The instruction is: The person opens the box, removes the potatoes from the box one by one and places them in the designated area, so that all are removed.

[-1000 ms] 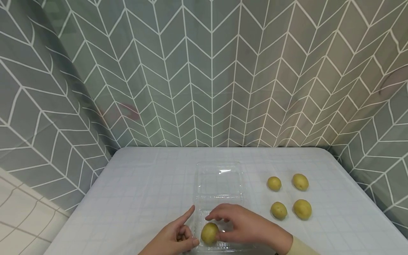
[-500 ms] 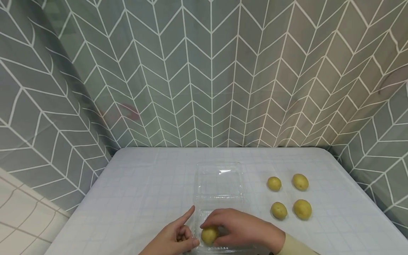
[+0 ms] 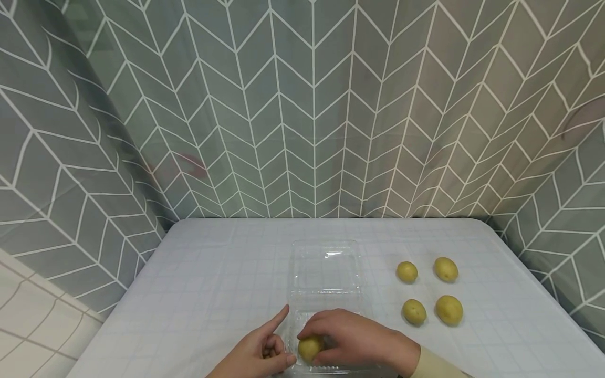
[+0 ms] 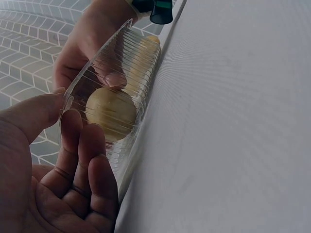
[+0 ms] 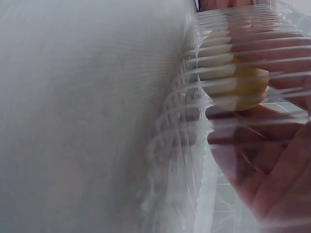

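Note:
A clear plastic clamshell container (image 3: 326, 269) lies with its lid laid back on the table, its base toward me. Inside the base, at the left, is a yellow potato (image 3: 308, 350), and my right hand (image 3: 352, 337) grips it from above with thumb and fingers. At the base's left side, my left hand (image 3: 257, 350) pinches the rim between thumb and finger, its index finger pointing along the edge. Seen in the left wrist view, the potato (image 4: 111, 109) shows through the ribbed wall. Through the same plastic, the right wrist view shows the right hand's curled fingers (image 5: 243, 141).
Several more potatoes stand loose to the right of the container, among them a small one (image 3: 407, 272) and a larger one (image 3: 449, 310). A white checked cloth covers the table (image 3: 222, 262). Behind it hangs a grey patterned curtain (image 3: 302, 115).
My right hand has come left and closed its fingers over the potato, covering more of it. The left hand stays at the container's rim.

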Demonstrator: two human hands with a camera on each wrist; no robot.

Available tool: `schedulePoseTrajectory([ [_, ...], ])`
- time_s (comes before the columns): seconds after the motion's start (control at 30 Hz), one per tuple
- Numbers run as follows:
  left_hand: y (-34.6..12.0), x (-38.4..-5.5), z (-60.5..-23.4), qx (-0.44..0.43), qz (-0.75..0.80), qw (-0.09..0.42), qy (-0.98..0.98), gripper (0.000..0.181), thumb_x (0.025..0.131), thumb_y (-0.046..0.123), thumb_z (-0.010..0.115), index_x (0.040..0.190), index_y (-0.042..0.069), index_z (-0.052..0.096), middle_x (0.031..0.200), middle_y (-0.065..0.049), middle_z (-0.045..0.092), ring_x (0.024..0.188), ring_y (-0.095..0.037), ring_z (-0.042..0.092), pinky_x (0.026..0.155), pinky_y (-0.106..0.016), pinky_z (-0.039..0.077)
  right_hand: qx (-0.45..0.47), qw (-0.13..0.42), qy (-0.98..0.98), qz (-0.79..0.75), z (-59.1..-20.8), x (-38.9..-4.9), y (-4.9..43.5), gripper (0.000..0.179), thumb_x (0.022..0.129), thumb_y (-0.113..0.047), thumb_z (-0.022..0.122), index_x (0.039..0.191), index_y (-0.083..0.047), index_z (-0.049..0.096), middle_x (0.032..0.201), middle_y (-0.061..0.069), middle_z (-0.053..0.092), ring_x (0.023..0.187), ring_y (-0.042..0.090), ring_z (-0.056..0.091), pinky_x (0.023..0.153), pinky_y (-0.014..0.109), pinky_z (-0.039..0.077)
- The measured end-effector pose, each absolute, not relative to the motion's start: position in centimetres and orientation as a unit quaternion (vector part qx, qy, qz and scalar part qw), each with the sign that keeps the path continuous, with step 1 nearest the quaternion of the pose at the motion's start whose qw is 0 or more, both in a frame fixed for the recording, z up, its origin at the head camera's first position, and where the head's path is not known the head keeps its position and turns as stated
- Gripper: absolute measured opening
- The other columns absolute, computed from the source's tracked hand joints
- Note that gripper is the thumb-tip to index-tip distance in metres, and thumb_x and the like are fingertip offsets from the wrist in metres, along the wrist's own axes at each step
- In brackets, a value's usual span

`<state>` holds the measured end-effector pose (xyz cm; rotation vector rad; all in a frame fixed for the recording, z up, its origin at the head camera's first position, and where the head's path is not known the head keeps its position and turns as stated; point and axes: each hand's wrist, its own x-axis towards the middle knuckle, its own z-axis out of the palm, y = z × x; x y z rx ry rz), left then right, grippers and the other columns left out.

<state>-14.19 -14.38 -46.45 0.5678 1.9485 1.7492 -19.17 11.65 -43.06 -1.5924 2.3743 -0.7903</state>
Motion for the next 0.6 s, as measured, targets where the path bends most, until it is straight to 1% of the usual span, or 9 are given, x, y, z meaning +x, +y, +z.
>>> schedulePoseTrajectory([
  [0.2,-14.3,-14.1,-46.4,0.212,0.637,0.226,0.706,0.081,0.097,0.015,0.065,0.157,0.001,0.013,0.080,0.003,0.064,0.067,-0.002,0.052,0.063,-0.017,0.045,-0.533,0.056,0.795,-0.284,-43.0,-19.3,11.8,0.037,0.087,-0.025,0.078,0.122,-0.019,0.068,0.116,-0.017,0.061,0.105,-0.004,0.054,0.090,0.020,0.045],
  [0.37,-14.3,-14.1,-46.4,0.213,0.635,0.221,0.709,0.082,0.097,0.015,0.066,0.157,0.000,0.012,0.079,0.004,0.063,0.067,-0.002,0.052,0.063,-0.017,0.045,-0.518,0.026,0.795,-0.316,-42.8,-19.4,12.2,0.040,0.086,-0.024,0.079,0.124,-0.018,0.067,0.117,-0.015,0.062,0.107,-0.001,0.056,0.092,0.023,0.046],
  [0.6,-14.3,-14.1,-46.3,0.203,0.631,0.229,0.713,0.084,0.096,0.017,0.067,0.157,0.001,0.011,0.078,0.004,0.063,0.066,-0.002,0.051,0.063,-0.017,0.044,-0.500,-0.022,0.793,-0.349,-42.2,-19.6,13.0,0.042,0.083,-0.020,0.083,0.122,-0.019,0.068,0.116,-0.013,0.063,0.107,0.004,0.058,0.092,0.028,0.048],
])
